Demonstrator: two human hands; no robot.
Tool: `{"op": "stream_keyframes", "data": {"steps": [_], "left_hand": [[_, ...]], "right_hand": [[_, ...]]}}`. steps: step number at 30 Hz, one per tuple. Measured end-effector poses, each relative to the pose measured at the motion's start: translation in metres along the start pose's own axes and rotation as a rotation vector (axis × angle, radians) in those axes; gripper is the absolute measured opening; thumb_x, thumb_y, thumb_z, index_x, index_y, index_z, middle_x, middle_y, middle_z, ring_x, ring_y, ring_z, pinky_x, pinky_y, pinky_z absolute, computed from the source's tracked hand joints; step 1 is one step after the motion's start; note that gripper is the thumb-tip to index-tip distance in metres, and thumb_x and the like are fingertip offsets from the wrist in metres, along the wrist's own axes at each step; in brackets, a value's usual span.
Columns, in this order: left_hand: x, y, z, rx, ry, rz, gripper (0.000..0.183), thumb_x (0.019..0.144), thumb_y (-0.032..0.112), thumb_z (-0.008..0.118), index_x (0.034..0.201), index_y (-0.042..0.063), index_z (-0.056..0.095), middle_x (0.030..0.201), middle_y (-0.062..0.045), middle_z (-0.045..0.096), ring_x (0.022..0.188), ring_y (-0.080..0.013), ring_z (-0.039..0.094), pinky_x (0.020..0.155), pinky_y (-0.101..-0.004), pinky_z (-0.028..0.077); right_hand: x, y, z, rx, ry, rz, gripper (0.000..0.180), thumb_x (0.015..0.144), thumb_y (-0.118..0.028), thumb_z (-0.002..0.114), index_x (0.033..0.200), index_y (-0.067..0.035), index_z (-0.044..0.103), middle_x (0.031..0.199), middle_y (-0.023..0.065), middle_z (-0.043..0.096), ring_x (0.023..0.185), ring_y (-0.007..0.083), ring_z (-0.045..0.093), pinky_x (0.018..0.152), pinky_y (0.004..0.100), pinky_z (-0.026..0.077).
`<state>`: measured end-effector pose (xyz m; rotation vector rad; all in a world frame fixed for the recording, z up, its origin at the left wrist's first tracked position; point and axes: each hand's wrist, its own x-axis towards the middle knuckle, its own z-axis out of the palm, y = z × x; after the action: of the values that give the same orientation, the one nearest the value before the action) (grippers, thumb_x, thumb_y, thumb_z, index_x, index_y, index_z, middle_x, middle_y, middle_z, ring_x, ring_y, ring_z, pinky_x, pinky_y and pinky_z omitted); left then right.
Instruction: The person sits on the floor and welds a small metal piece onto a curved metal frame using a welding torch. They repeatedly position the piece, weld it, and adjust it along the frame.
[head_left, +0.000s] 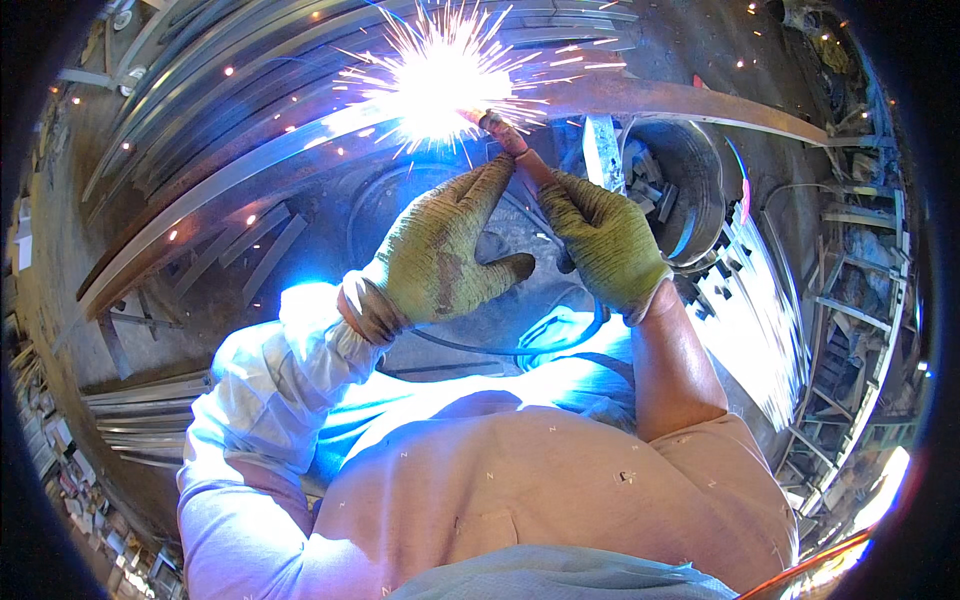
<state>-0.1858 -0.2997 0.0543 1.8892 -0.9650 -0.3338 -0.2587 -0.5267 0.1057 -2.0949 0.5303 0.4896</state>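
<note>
A welding torch (534, 166) runs up from my right hand, its neck and nozzle ending in a white glare with flying sparks. My right hand (609, 236), in a yellow-green work glove, is closed around the torch. In a matching glove, my left hand (450, 240) has its fingertips against the torch neck, with the thumb spread away. The glare hides the joint and the nozzle's end. It lies on a long rusty metal beam (675, 103), which looks bent in this view and crosses in front of me. A dark cable (480, 349) loops below my hands.
Long metal bars (247, 56) lie beyond the beam. A metal bucket (701, 187) with offcuts stands at the right, near a bundle of thin bars (757, 322). Short flat strips (274, 259) lie at the left. A metal ladder-like frame (855, 315) stands at the far right.
</note>
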Motion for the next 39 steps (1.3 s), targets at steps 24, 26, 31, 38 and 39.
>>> {"op": "stream_keyframes", "data": {"steps": [24,26,31,38,39], "left_hand": [[0.001,0.000,-0.006,-0.035,-0.039,-0.015,0.103,0.089,0.035,0.093,0.169,-0.008,0.044,0.151,-0.033,0.065,0.136,-0.0506,0.066,0.114,-0.0518,0.056],[0.002,0.001,-0.005,0.095,-0.034,-0.005,0.104,0.089,0.035,0.093,0.168,-0.011,0.043,0.152,-0.033,0.065,0.137,-0.0510,0.066,0.115,-0.0514,0.056],[0.001,0.000,-0.005,-0.006,-0.075,-0.045,0.104,0.088,0.036,0.094,0.167,-0.010,0.045,0.151,-0.034,0.064,0.135,-0.0516,0.066,0.115,-0.0525,0.055],[-0.002,-0.003,0.000,0.065,0.017,0.001,0.104,0.089,0.037,0.093,0.170,-0.007,0.044,0.152,-0.034,0.064,0.132,-0.0513,0.068,0.115,-0.0515,0.056],[-0.002,-0.002,-0.001,0.093,0.017,-0.001,0.104,0.089,0.037,0.093,0.170,-0.007,0.044,0.152,-0.033,0.064,0.131,-0.0512,0.069,0.114,-0.0518,0.056]], "right_hand": [[0.000,-0.007,0.004,0.064,0.048,-0.005,0.059,0.115,-0.058,0.064,0.148,-0.011,0.076,0.127,0.0270,0.080,0.121,0.0437,0.078,0.102,0.0473,0.059],[0.002,0.000,0.004,0.047,0.045,-0.036,0.058,0.116,-0.059,0.063,0.146,-0.011,0.076,0.125,0.0273,0.080,0.121,0.0439,0.078,0.101,0.0473,0.059],[0.004,0.007,0.005,0.025,0.027,-0.071,0.058,0.116,-0.059,0.061,0.147,-0.012,0.077,0.124,0.0272,0.081,0.122,0.0441,0.078,0.101,0.0471,0.059],[0.005,0.011,0.007,0.056,0.063,-0.103,0.057,0.117,-0.058,0.061,0.149,-0.013,0.076,0.126,0.0258,0.081,0.124,0.0429,0.078,0.103,0.0457,0.059],[0.005,0.012,0.008,0.073,0.065,-0.108,0.056,0.117,-0.057,0.062,0.149,-0.013,0.076,0.126,0.0254,0.081,0.124,0.0424,0.078,0.103,0.0453,0.059]]}}
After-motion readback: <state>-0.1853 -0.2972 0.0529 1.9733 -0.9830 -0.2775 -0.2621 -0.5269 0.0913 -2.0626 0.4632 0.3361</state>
